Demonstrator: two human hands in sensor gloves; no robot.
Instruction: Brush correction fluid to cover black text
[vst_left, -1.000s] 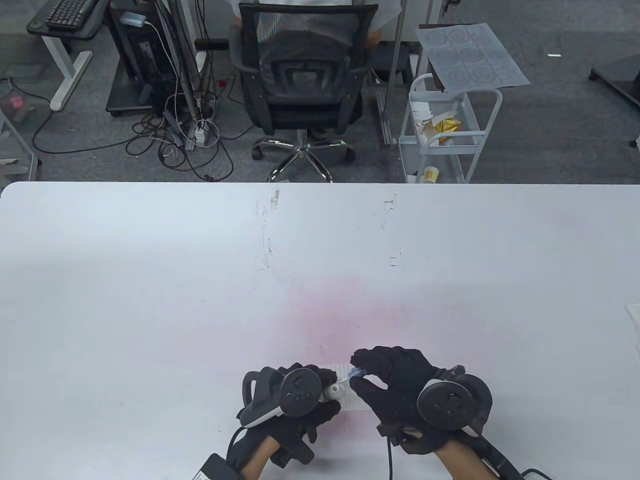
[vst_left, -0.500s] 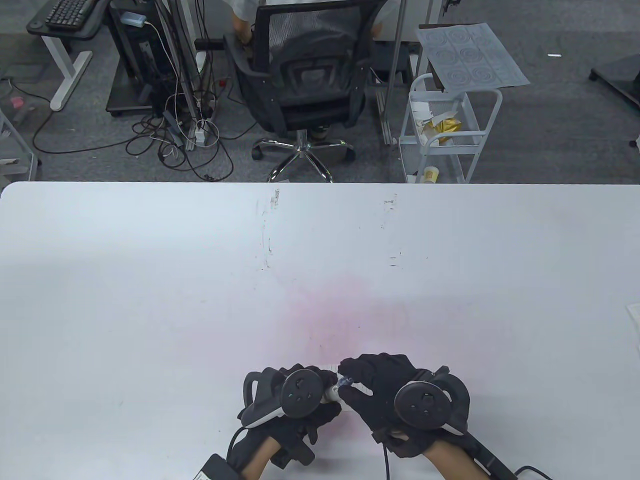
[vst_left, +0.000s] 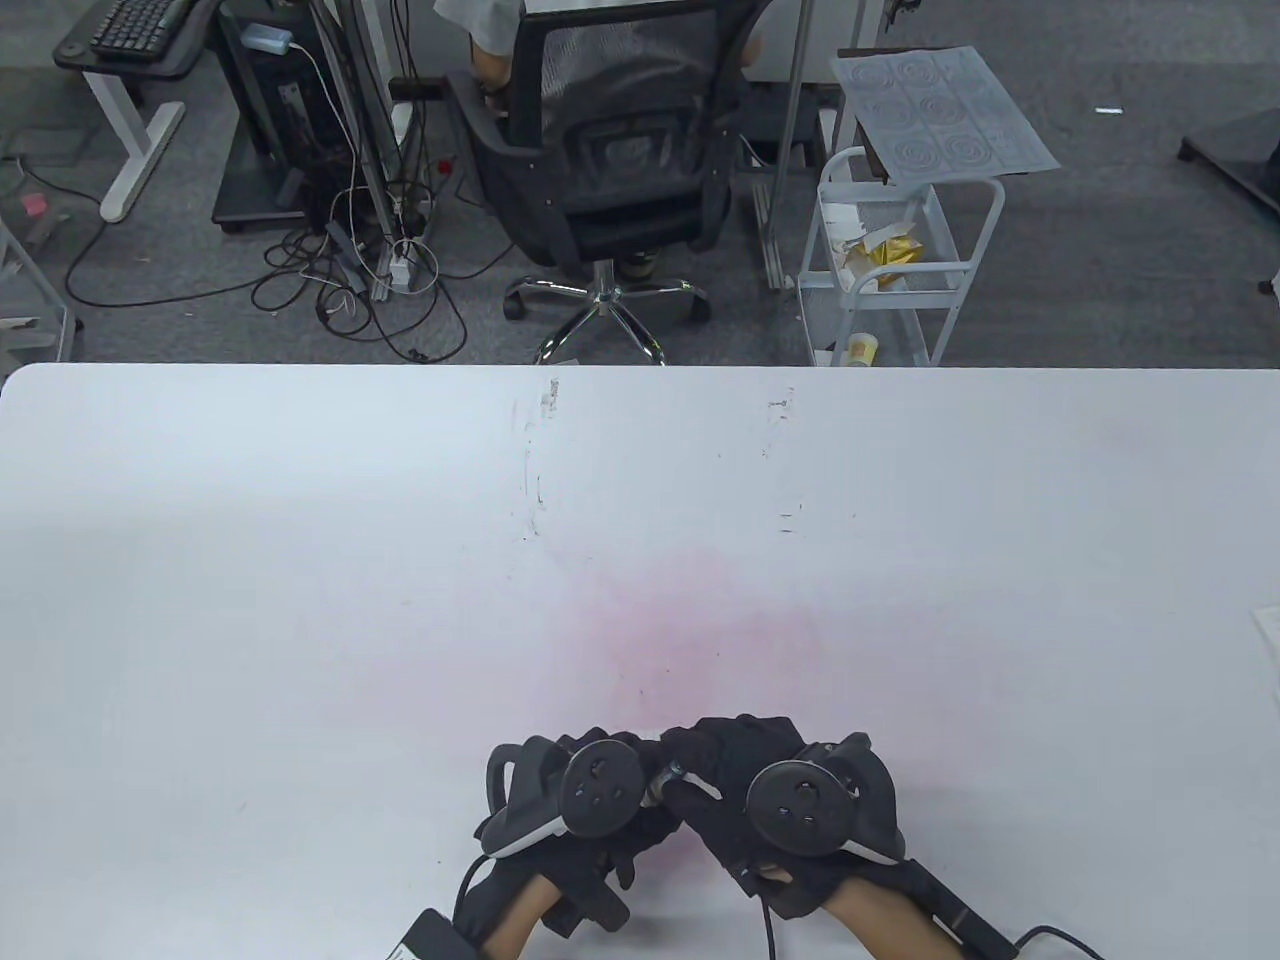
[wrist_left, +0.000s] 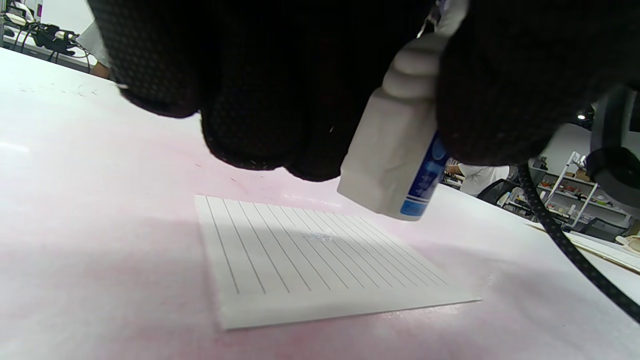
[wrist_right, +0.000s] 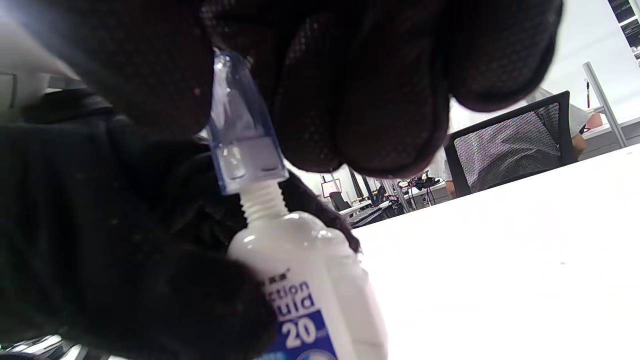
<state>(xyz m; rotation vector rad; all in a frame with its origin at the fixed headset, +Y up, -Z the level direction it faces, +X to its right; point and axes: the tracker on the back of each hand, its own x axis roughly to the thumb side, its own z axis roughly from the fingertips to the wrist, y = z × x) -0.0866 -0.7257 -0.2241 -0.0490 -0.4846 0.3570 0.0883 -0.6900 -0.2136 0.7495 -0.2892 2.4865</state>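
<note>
My left hand (vst_left: 590, 790) grips a white correction fluid bottle (wrist_left: 395, 165) with a blue label, held tilted above the table; it also shows in the right wrist view (wrist_right: 310, 290). My right hand (vst_left: 740, 790) pinches the clear blue cap (wrist_right: 242, 135), which sits on the bottle's threaded neck (wrist_right: 261, 201). A small lined paper sheet (wrist_left: 310, 260) lies flat on the white table (vst_left: 300, 600) under the hands, with a small white patch (wrist_left: 320, 236) near its middle. In the table view the hands hide the paper.
The table has a pink stain (vst_left: 680, 620) in front of the hands and scuff marks (vst_left: 535, 470) further back. Beyond the far edge stand an office chair (vst_left: 600, 170) and a white cart (vst_left: 890, 260). A paper edge (vst_left: 1268, 630) lies at the right rim.
My right hand has moved left with the cap to the bottle's neck. The two hands now touch and cover the paper. The left hand has stayed in place.
</note>
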